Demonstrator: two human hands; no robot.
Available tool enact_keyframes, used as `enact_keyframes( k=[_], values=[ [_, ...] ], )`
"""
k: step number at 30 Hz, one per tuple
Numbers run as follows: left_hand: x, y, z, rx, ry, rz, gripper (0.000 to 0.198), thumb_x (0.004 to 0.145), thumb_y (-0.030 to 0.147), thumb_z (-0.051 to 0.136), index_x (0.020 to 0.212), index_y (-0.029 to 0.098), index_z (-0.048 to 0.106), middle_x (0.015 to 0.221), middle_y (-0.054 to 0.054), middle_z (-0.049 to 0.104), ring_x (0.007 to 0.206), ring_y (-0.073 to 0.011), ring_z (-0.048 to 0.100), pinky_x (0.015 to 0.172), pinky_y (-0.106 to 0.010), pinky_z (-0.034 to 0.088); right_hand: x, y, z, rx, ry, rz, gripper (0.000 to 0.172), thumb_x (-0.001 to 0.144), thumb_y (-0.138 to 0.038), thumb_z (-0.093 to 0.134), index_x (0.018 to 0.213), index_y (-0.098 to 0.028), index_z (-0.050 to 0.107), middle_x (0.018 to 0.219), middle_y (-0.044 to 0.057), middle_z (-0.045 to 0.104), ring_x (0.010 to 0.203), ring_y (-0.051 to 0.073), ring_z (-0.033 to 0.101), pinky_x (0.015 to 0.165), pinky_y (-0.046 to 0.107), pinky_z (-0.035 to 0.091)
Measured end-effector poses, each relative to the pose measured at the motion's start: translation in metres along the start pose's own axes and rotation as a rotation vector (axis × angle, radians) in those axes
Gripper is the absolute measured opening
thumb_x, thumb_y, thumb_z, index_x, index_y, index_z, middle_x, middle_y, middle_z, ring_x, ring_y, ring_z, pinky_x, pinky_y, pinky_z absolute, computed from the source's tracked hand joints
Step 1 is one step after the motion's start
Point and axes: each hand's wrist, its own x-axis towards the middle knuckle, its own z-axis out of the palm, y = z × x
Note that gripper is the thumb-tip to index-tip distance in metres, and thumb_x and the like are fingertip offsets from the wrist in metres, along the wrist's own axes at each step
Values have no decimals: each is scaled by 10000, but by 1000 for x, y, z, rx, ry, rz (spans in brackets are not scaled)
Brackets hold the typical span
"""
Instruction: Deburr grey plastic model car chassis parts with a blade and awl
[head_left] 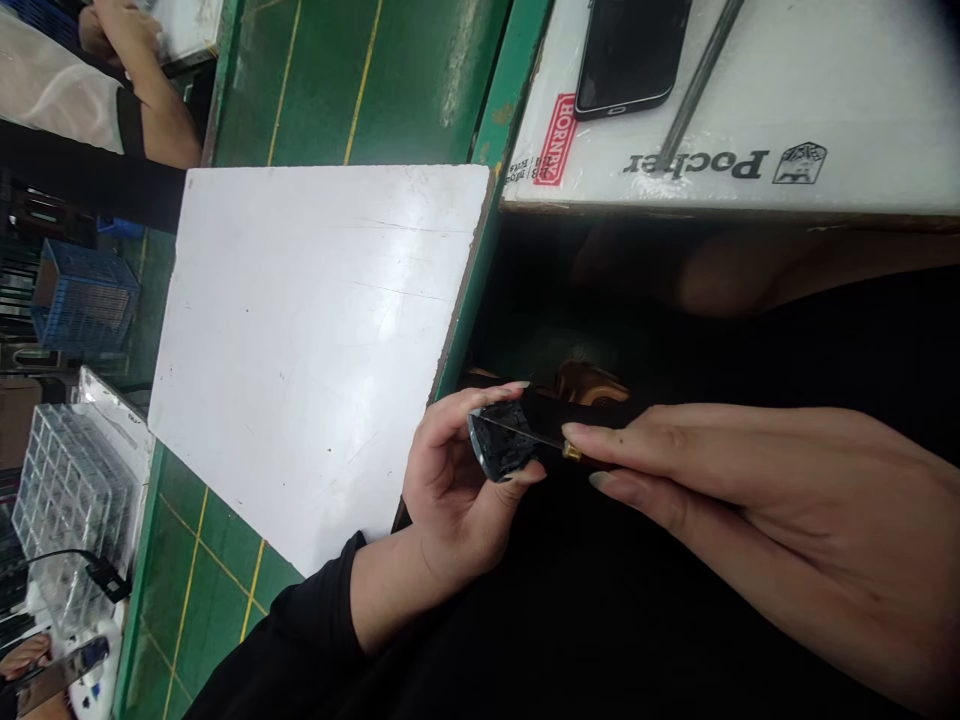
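My left hand [457, 480] is closed around a small dark plastic part [501, 440] with a glossy curved edge, gripped between the fingers and the thumb. From the right comes my right hand [675, 470], pinching a thin-bladed metal tool [551, 441] with a brass-coloured collar. The tool's narrow tip lies against the face of the dark part. The rest of its handle is hidden by my fingers. Both hands are held over my dark clothing, just off the edge of the green bench.
A white board [315, 340] lies on the green bench [360, 80]. At the top right, a phone [634, 50] and a metal rod [701, 80] rest on a white printed surface [870, 90]. Clear compartment trays [71, 510] and a blue basket [86, 300] stand left. A co-worker's arm [161, 110] shows.
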Motion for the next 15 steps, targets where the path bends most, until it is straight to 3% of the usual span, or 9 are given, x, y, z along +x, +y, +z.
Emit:
enact_keyframes(
  k=[8,15],
  values=[
    [0,-1,0,13,-3,5,613,1019,178,973,1584,220,737,1461,-115,816,1366,-306,852,1200,-497,719,1,0,0,28,31,-55,338,1182,-181,738,1435,-364,868,1063,-61,872,849,130,816,800,261,660],
    [-1,-1,1,33,4,1,595,1030,232,979,1574,251,740,1450,-106,826,1341,-307,860,1166,-506,734,1,2,-3,-23,18,-43,449,1190,-230,736,1596,-407,811,1040,-45,866,827,156,813,736,286,659]
  ],
)
